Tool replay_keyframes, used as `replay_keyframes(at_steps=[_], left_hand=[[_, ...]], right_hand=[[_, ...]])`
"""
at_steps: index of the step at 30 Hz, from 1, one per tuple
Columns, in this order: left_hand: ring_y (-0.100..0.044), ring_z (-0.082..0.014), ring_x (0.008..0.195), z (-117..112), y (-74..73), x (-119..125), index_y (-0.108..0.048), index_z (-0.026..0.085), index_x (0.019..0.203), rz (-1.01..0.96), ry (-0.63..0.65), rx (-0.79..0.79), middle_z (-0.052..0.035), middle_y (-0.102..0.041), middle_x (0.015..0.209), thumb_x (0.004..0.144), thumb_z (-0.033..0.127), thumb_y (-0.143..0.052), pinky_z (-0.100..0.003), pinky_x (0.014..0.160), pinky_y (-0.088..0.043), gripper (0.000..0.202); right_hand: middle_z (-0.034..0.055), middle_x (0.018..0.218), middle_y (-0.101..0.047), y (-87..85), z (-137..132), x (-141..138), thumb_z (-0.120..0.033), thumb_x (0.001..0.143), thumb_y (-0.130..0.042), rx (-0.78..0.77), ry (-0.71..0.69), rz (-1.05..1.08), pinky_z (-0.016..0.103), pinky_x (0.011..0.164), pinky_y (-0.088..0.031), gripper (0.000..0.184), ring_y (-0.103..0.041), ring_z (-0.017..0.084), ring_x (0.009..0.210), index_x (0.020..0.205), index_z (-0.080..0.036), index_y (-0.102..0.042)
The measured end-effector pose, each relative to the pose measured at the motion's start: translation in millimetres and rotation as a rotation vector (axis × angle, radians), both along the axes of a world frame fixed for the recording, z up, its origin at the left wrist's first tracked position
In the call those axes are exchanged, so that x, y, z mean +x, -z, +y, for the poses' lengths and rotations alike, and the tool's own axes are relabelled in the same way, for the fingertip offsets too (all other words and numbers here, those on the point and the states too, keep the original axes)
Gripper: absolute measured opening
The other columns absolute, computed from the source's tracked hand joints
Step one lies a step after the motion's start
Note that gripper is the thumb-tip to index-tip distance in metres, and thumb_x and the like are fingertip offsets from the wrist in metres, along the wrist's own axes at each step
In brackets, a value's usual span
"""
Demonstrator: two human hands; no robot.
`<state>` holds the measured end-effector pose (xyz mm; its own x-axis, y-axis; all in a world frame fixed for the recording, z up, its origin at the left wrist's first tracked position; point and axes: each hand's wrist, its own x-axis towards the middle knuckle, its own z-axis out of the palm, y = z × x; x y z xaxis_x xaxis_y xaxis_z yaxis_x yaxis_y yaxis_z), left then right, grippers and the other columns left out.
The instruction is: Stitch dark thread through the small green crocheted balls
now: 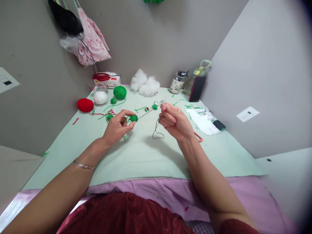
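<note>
My left hand [118,126] pinches a small green crocheted ball [134,118] above the pale green table cloth [146,156]. My right hand [174,121] is closed on a needle [163,102] with a dark thread [158,130]. The thread runs taut from the green ball up to my right fingers and hangs in a loop below them. Other small green balls [154,106] lie just beyond the thread.
A red yarn ball [85,105], a white ball [100,97] and a green yarn ball [120,92] lie at the back left. White stuffing [145,85], a cup of tools [177,84], a bottle [195,78] and a dark phone [197,88] stand by the wall. White cloth [202,121] and orange scissors [198,136] lie right.
</note>
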<state>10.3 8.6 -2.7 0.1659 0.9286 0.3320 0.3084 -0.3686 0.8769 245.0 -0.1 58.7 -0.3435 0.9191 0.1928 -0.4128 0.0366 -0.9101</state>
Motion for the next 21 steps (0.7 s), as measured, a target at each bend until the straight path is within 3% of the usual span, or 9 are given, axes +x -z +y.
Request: replay_keyframes(at_steps=[6,9,12,16,18,21], left_hand=[[-0.03,-0.0101,0.05,-4.3,-2.3,4.6,-0.068,0.022,0.098,0.004,0.084,-0.008,0.0095,-0.03,0.054,0.076,0.022,-0.074,-0.025,0.054,-0.028,0.023],[-0.034,-0.0091,0.051,-5.9,-8.2,6.6,-0.069,0.022,0.096,-0.121,0.111,-0.091,0.0059,-0.047,0.063,0.075,0.023,-0.077,-0.025,0.052,-0.028,0.023],[-0.035,-0.0071,0.051,-3.0,-14.7,3.8,-0.07,0.022,0.102,-0.346,0.138,-0.224,-0.0006,-0.064,0.086,0.079,0.031,-0.075,-0.024,0.048,-0.028,0.025],[-0.034,-0.0066,0.051,4.6,-18.2,-4.3,-0.072,0.018,0.103,-0.535,0.178,-0.365,-0.0043,-0.067,0.09,0.085,0.039,-0.07,-0.022,0.042,-0.023,0.028],[-0.035,-0.006,0.052,7.2,-18.4,-6.9,-0.073,0.017,0.099,-0.595,0.19,-0.406,-0.0051,-0.068,0.092,0.085,0.041,-0.071,-0.021,0.04,-0.023,0.027],[-0.038,-0.0051,0.053,7.7,-19.1,-7.6,-0.073,0.018,0.103,-0.633,0.211,-0.428,-0.0051,-0.068,0.096,0.086,0.041,-0.073,-0.018,0.039,-0.024,0.028]], right_hand=[[-0.0115,0.051,-0.016,-5.2,0.4,2.1,-0.033,0.087,-0.072,0.083,0.102,0.046,0.023,0.045,-0.015,0.018,-0.008,0.007,0.048,0.083,-0.019,-0.063],[-0.0111,0.05,-0.018,-7.6,-1.0,10.1,-0.036,0.09,-0.071,0.143,0.101,-0.002,0.023,0.046,-0.017,0.019,-0.009,0.007,0.048,0.084,-0.019,-0.064],[-0.0099,0.048,-0.025,-12.8,-7.8,23.0,-0.043,0.096,-0.065,0.235,-0.01,-0.143,0.024,0.047,-0.02,0.026,-0.015,0.007,0.047,0.088,-0.019,-0.068],[-0.0042,0.052,-0.049,-21.4,-18.2,35.7,-0.048,0.101,-0.057,0.343,-0.059,-0.483,0.026,0.051,-0.033,0.037,-0.036,0.009,0.048,0.101,-0.016,-0.074],[0.0013,0.069,-0.066,-21.8,-17.3,40.0,-0.046,0.101,-0.055,0.39,0.079,-0.675,0.026,0.055,-0.04,0.037,-0.046,0.009,0.054,0.109,-0.016,-0.075],[0.0056,0.092,-0.074,-15.7,-7.9,45.3,-0.04,0.1,-0.058,0.423,0.48,-0.805,0.025,0.059,-0.043,0.032,-0.052,0.009,0.06,0.111,-0.016,-0.075]])
